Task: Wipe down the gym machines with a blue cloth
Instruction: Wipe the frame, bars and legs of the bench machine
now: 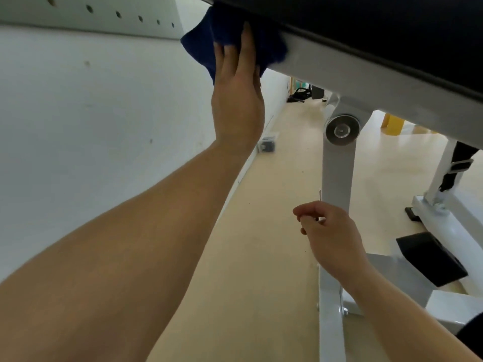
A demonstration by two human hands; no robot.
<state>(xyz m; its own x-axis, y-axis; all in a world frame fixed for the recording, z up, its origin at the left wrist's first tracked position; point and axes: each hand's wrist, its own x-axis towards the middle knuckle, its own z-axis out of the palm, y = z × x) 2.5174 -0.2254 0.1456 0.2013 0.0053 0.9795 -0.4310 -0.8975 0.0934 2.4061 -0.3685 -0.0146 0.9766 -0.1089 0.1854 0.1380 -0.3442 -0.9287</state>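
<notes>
Blue cloth [203, 48] under left hand [237, 95], flat grip pressing it to white frame [339, 71], right hand [332, 231] loosely curled, holding nothing

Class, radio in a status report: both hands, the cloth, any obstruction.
Left hand presses blue cloth on white frame under black pad. Right hand loosely curled, empty. Nothing blocks the frame.

the dark blue cloth [202, 43] is bunched up against the end of the gym machine [366, 82], on its white metal beam [418, 105] just under the black pad [379, 24]. the beam slants down to the right and meets a white upright post [337, 173] at a round silver pivot [341, 130].
</notes>
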